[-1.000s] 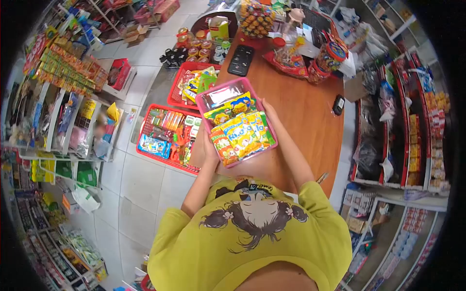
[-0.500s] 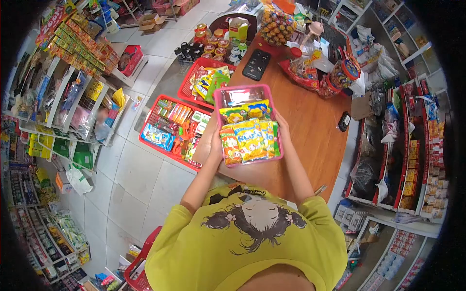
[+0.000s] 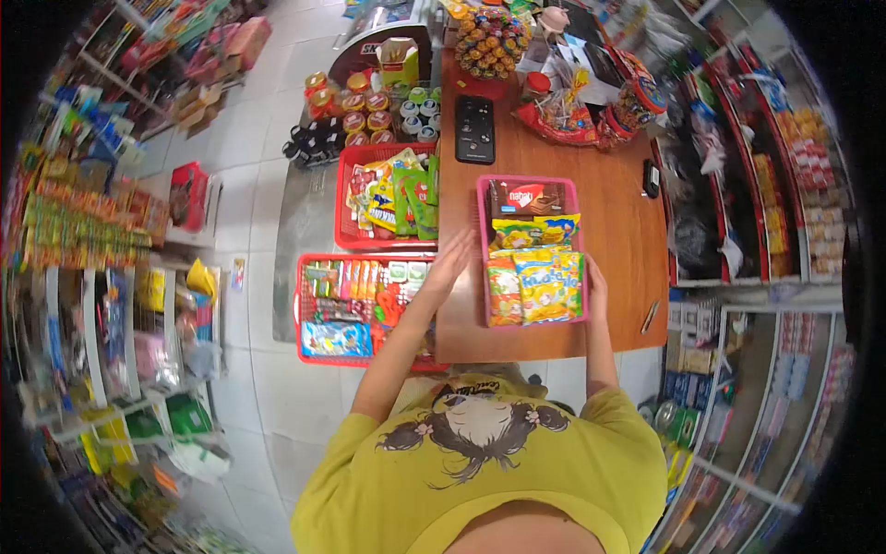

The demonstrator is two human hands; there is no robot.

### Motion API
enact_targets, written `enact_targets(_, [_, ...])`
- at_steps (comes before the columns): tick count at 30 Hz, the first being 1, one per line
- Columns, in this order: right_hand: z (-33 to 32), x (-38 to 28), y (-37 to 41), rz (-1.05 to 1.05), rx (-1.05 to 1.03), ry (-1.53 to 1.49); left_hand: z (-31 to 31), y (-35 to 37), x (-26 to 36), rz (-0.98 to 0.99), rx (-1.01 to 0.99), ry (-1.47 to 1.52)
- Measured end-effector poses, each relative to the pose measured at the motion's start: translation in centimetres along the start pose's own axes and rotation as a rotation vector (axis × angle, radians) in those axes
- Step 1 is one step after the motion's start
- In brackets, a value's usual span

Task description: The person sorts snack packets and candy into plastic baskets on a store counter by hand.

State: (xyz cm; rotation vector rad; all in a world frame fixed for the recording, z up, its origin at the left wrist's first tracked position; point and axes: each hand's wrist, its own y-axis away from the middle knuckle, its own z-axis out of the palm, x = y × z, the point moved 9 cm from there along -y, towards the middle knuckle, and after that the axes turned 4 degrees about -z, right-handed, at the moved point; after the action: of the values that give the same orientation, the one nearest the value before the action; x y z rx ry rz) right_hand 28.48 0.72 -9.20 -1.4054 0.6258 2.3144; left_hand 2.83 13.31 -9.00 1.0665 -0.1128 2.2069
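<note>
A pink plastic basket [image 3: 483, 305] stands on the brown wooden table, holding a red-and-brown Nabati packet [image 3: 524, 199], yellow-green snack bags [image 3: 535, 231] and yellow-and-orange snack packets [image 3: 551, 286]. My left hand [image 3: 448, 265] is just off the basket's left side, fingers stretched out, with nothing in it. At the basket's right side is my right hand [image 3: 598, 290], touching the rim and wall; its fingers are partly hidden.
Two red baskets [image 3: 300, 319] of sweets and snack bags stand left of the table. Behind are lidded jars [image 3: 353, 123], a black phone [image 3: 474, 129], a lollipop display [image 3: 492, 46] and a candy jar [image 3: 637, 100]. A small black device [image 3: 652, 178] lies at the right edge.
The pink basket has moved right and now sits straight on the table. My left hand has come off its side. The Nabati packet's front now shows clearly. The camera view has turned.
</note>
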Motion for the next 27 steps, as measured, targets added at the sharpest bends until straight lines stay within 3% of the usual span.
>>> enact_targets(1, [-1.0, 0.2, 1.7, -0.013, 0.079, -0.007, -1.8, 0.6, 1.8, 0.041, 0.018, -0.125])
enact_targets(2, [-1.2, -0.3, 3.8, -0.035, 0.132, -0.045, -6.0, 0.5, 2.6, 0.034, 0.142, -0.037])
enact_targets(3, [-1.0, -0.7, 5.9, -0.057, 0.183, -0.082, -5.8, 3.5, 10.1, 0.534, 0.202, -0.755])
enact_targets(4, [-2.1, -0.2, 8.4, -0.055, 0.375, -0.097, -13.3, 3.3, 9.0, 0.308, 0.425, -0.347])
enact_targets(5, [-3.4, 0.1, 11.2, -0.054, 0.567, -0.109, -15.4, 3.0, 10.8, 0.296, 0.406, -0.338])
enact_targets(7, [-3.4, 1.9, 15.4, -0.027, 0.481, -0.099, -21.7, 3.9, 14.5, 0.353, 0.696, -0.215])
enact_targets(9, [0.7, 3.9, 19.1, 0.124, 0.581, 0.069, -28.0, 1.0, 14.2, 0.268, 0.685, -0.332])
enact_targets(11, [5.0, 6.5, 21.1, 0.313, 0.482, 0.066, -31.7, -1.6, 11.9, 0.194, 0.688, -0.441])
enact_targets(13, [8.9, 9.3, 21.6, 0.409, 0.354, 0.021, -31.8, -4.7, 9.2, 0.084, 0.443, -0.334])
enact_targets(15, [12.6, 11.7, 21.8, 0.537, 0.033, 0.170, -32.0, -6.2, 8.3, 0.080, 0.385, -0.476])
enact_targets(16, [15.4, 12.2, 21.8, 0.633, -0.106, 0.346, -31.2, -6.0, 9.4, 0.132, 0.470, -0.646])
enact_targets(17, [18.0, 12.5, 21.6, 0.725, -0.250, 0.520, -31.6, -6.4, 8.8, 0.124, 0.476, -0.641])
enact_targets(18, [20.1, 12.9, 21.5, 0.777, -0.319, 0.498, -31.9, -6.5, 8.8, 0.183, 0.478, -0.632])
enact_targets(20, [21.5, 13.4, 20.7, 0.780, -0.352, 0.529, -32.7, -6.6, 8.9, 0.250, 0.470, -0.601])
enact_targets(27, [23.9, 14.2, 16.7, 0.658, -0.428, 0.633, -35.7, -4.5, 13.0, 0.197, 0.408, -0.607])
